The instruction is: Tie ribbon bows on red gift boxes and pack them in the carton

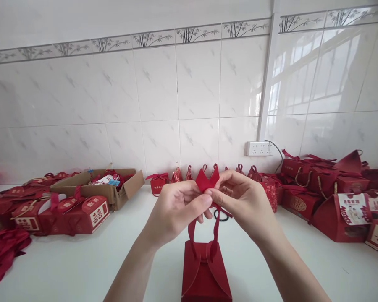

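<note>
A small red gift box point(205, 277) stands on the white table below my hands, its curved flaps folded together on top. Two strands of red ribbon point(191, 230) rise from its top to my fingers. My left hand point(179, 207) pinches the ribbon between thumb and fingers. From the other side, my right hand point(239, 195) pinches it too, the two thumbs nearly touching. Above the fingertips the ribbon's ends stick up in a V. How the ribbon is crossed or knotted behind the thumbs is hidden.
An open cardboard box point(126, 191) with papers and red pieces stands at the left, behind red gift boxes point(94, 214). Loose red ribbons point(6, 251) lie at the left edge. More red boxes point(343, 218) are piled right. A power strip point(258, 148) is on the tiled wall.
</note>
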{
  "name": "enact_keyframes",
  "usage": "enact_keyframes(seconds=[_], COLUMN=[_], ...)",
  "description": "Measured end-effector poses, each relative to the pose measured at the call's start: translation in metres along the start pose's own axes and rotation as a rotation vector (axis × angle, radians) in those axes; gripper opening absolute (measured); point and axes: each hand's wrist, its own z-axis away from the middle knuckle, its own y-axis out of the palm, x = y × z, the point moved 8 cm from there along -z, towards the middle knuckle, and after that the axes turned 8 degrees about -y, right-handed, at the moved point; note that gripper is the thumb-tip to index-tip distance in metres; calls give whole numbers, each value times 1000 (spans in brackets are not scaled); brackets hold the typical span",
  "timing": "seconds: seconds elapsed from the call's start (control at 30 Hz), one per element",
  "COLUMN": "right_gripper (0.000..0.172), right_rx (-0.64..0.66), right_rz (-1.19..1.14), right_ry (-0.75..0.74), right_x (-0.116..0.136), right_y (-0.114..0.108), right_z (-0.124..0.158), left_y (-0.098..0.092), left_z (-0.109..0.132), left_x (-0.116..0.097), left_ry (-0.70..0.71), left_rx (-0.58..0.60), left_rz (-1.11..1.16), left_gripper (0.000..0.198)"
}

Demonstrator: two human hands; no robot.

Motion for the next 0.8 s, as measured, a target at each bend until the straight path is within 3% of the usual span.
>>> enact_keyframes(seconds=[0.1, 0.27, 0.37, 0.47, 0.57, 0.67, 0.8], right_gripper=[20, 20, 18, 13, 4, 14, 14], right_rx=[-58, 60, 30, -33, -43, 94, 328], right_rz=[87, -106, -65, 79, 333, 561, 719], right_ry=[-31, 24, 1, -127, -378, -573, -577], right_x=[0, -7, -6, 4, 27, 43, 42], right_y=[-7, 1, -3, -8, -5, 9, 19], right_z=[-1, -4, -5, -4, 1, 10, 16], left_y=[-5, -12, -17, -18, -18, -23, -32], left_z=[-3, -7, -7, -8, -10, -10, -8], left_x=[7, 15, 14, 14, 20, 23, 22], left_ry=[-53, -85, -72, -88, -152, -176, -169], left_rx=[-106, -177, -227, -236, -221, -240, -278], left_rz=[-45, 18, 53, 131, 203, 223, 172], left_gripper=[27, 32, 30, 25, 23, 24, 27])
